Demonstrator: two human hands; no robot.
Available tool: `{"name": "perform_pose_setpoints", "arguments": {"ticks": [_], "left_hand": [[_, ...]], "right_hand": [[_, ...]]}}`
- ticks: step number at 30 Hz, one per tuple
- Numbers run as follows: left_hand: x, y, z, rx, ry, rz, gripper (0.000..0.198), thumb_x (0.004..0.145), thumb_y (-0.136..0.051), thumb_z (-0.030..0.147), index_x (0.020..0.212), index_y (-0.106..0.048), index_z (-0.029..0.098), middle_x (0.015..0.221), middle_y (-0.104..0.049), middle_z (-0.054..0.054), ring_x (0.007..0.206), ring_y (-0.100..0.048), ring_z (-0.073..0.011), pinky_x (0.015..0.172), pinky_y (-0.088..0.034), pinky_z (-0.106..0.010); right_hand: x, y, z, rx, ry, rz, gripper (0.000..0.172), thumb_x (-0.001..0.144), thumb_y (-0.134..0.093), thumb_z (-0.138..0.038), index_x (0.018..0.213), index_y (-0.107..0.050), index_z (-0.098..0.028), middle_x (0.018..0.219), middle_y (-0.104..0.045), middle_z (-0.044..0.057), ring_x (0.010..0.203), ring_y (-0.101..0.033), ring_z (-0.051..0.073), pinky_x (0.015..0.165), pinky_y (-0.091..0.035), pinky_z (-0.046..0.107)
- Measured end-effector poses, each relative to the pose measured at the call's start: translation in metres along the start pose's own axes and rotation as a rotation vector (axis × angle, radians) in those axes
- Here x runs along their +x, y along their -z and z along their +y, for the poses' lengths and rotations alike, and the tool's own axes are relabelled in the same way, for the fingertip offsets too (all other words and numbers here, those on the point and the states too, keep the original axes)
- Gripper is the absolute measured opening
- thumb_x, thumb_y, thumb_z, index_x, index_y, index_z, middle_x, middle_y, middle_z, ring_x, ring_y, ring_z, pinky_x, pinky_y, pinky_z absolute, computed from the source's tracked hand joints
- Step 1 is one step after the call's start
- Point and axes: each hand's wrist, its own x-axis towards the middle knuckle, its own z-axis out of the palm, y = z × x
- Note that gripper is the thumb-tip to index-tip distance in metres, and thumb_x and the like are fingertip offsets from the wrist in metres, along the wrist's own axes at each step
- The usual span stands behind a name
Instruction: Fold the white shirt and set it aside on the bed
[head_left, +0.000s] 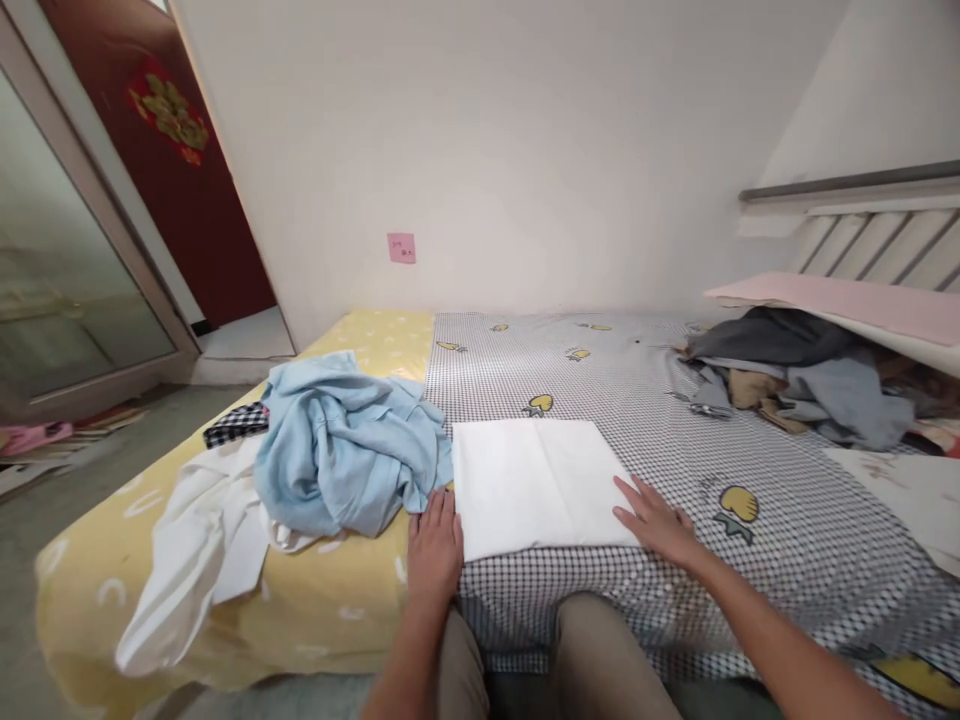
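Note:
A white folded cloth point(540, 480) lies flat on the bed in front of me, a faint crease running down its middle. My left hand point(436, 540) rests flat along its left edge, fingers stretched out and pointing away from me. On the opposite side, my right hand point(651, 515) has its fingers spread, the tips touching the cloth's right edge. Close to the left fingertips is a crumpled light blue garment point(349, 440). Under and beside that heap hangs a white garment point(199, 540), draped toward the bed's front edge.
Yellow bedding point(330, 620) covers the left part of the bed, a checked sheet point(637, 385) the right. A black-and-white checked cloth point(236, 424) sits by the heap. Dark and grey clothes point(795, 365) are piled at right beneath a pink-topped board point(847, 297). A wall stands behind.

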Motion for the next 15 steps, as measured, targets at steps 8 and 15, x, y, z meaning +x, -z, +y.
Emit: {"name": "perform_pose_setpoints", "arguments": {"ticks": [8,15], "left_hand": [[-0.017,0.001,-0.004,0.107,0.007,0.055,0.049,0.104,-0.036,0.033,0.142,-0.055,0.01,0.145,-0.061,-0.012,0.127,-0.059,-0.0284,0.114,-0.04,-0.047],[-0.018,-0.002,-0.006,0.179,-0.037,0.065,0.051,0.103,-0.031,0.027,0.144,-0.054,0.007,0.139,-0.064,-0.019,0.127,-0.058,-0.0311,0.114,-0.038,-0.049]], "right_hand": [[-0.061,0.005,-0.082,-0.067,0.55,0.171,0.094,0.077,-0.054,-0.009,0.161,-0.025,-0.037,0.169,-0.026,0.004,0.155,-0.022,0.033,0.122,-0.014,0.062],[-0.063,-0.018,-0.14,-0.04,0.52,0.096,0.09,0.08,-0.056,-0.003,0.159,-0.032,-0.036,0.167,-0.031,0.01,0.152,-0.026,0.039,0.121,-0.016,0.062]]}}
